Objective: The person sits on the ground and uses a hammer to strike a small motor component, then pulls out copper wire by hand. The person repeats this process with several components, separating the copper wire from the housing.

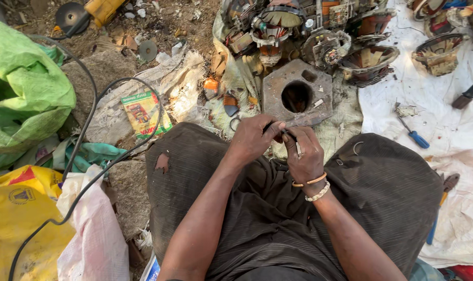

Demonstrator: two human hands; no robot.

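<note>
A person's left hand and right hand meet over the lap, both closed in a pinching grip on a small metal part. Just beyond lies a metal plate with a round hole; a blue-handled screwdriver rests on white cloth.

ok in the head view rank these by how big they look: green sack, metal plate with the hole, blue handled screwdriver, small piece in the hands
1. green sack
2. metal plate
3. blue-handled screwdriver
4. small piece, pinched between the left hand and the right hand; mostly hidden, but clearly the smallest.

The sack lies nearer the frame edge, partly cut off.
</note>
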